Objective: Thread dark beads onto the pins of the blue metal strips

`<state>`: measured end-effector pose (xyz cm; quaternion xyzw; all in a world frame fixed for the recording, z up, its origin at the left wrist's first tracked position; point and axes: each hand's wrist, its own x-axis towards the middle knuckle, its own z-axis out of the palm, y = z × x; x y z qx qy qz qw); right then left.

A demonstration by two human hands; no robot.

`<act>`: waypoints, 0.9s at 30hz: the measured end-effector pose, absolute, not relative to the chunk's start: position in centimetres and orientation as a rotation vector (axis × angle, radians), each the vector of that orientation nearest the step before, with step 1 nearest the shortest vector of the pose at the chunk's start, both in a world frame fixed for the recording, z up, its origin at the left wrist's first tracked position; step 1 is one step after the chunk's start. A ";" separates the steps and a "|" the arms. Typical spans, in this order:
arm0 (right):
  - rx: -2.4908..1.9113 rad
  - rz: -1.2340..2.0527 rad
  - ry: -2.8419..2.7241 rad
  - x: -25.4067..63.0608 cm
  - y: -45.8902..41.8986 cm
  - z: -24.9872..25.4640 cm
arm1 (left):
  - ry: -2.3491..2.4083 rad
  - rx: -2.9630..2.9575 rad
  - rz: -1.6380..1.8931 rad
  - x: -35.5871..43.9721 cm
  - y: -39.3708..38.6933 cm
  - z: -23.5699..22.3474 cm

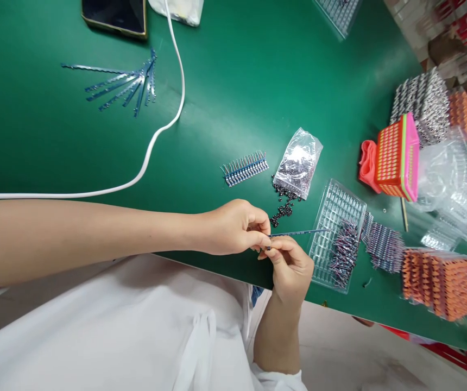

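Observation:
My left hand (244,228) is closed in a pinch near the table's front edge. A thin blue strip (298,233), resembling a narrow circuit board, runs to the right from its fingertips. Close against it, my right hand (292,266) pinches a small dark part (269,248) whose kind is too small to make out. The fingertips of both hands nearly meet and hide part of what they hold. Just beyond them lies a pile of small dark beadlike parts (284,212), spilling from a clear plastic bag (298,163). A row of blue boards with wire leads (245,169) sits behind my left hand.
Right of my hands is a clear tray (325,217) with wired parts. Further right are stacked orange parts (439,282), an orange basket (392,157) and plastic packaging (447,168). A white cable (152,144), fanned blue strips (131,81) and a phone (115,16) lie left.

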<state>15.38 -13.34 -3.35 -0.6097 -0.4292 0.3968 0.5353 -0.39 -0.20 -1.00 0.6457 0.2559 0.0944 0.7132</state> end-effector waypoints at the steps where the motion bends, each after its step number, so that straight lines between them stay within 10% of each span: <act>1: -1.454 0.940 -1.026 15.4 -13.3 -3.3 | 0.566 1.420 0.206 -0.4 -0.2 -1.0; 27: -1.536 0.514 -1.167 14.7 -13.2 -3.4 | 0.628 0.905 0.260 0.0 0.1 -0.8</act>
